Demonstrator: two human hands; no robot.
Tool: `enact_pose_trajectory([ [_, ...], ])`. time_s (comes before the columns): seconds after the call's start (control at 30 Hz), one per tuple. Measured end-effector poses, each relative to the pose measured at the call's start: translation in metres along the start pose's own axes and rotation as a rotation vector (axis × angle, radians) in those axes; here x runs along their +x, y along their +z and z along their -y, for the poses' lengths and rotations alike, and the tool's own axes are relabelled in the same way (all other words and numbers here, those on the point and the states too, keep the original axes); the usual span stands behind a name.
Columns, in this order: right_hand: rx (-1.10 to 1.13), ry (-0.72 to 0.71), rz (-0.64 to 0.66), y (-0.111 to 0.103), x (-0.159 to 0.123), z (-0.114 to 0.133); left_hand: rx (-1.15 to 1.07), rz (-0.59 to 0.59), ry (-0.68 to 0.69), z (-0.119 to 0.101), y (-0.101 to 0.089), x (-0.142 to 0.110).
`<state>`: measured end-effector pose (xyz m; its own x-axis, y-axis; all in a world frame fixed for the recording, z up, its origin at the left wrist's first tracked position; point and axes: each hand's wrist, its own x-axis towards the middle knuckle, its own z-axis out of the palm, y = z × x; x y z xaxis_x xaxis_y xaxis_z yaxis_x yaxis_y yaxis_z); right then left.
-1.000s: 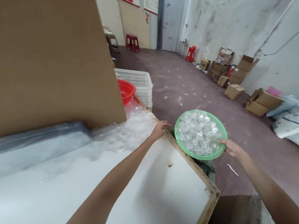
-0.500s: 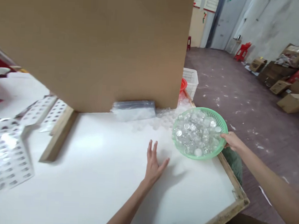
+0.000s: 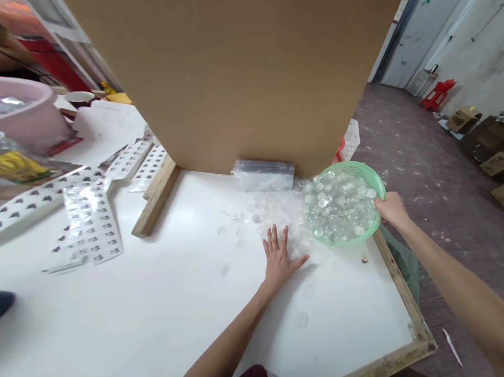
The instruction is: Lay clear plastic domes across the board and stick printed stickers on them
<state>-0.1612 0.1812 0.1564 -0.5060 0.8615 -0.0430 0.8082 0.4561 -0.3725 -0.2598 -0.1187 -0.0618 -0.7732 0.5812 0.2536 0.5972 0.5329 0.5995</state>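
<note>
Surface, white and edged with wood along its right and near sides, is carrying most of what is around the hands. Along its far edge a cardboard panel is standing upright, likely serving as a backstop, and it is hiding whatever lies directly behind. Pink tub is sitting at the far left. Green basket is leaning over the right edge, seemingly tilted inward so that its contents are facing the surface. Printed sheets are lying toward the left, well apart from the basket. Right grip is grasping the basket's outer rim, presumably to control the tilt while leaving its inner side unobstructed. Left grip is holding nothing, its fingers spreading palm-down beside scattered pieces; whether it is touching the surface, I cannot tell. Wooden block is lying near the panel's left end, perhaps bracing it. Grey packet is resting against the panel's foot. Clear pieces are filling the basket, others lying loose before the packet.
</note>
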Motion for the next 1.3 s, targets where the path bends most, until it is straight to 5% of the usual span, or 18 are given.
enact_pose_trajectory([
  [0.23,-0.308,-0.173,-0.172,0.005,-0.020,0.042,0.006,0.042,-0.022,-0.004,-0.005,0.002],
  [0.63,-0.349,-0.451,-0.341,0.018,-0.067,0.086,-0.001,0.112,-0.009,0.017,-0.030,-0.013],
  [1.0,-0.454,-0.712,-0.558,-0.025,-0.102,0.098,0.001,0.197,0.018,0.030,-0.066,-0.033],
  [1.1,-0.346,-0.747,-0.660,-0.041,-0.115,0.110,-0.011,0.221,0.061,0.031,-0.088,-0.046],
  [1.2,-0.069,-0.612,-0.761,-0.043,-0.125,0.136,-0.046,0.239,0.120,0.040,-0.115,-0.068],
  [1.3,0.342,-0.384,-0.636,-0.019,-0.130,0.186,-0.087,0.264,0.154,0.060,-0.135,-0.094],
])
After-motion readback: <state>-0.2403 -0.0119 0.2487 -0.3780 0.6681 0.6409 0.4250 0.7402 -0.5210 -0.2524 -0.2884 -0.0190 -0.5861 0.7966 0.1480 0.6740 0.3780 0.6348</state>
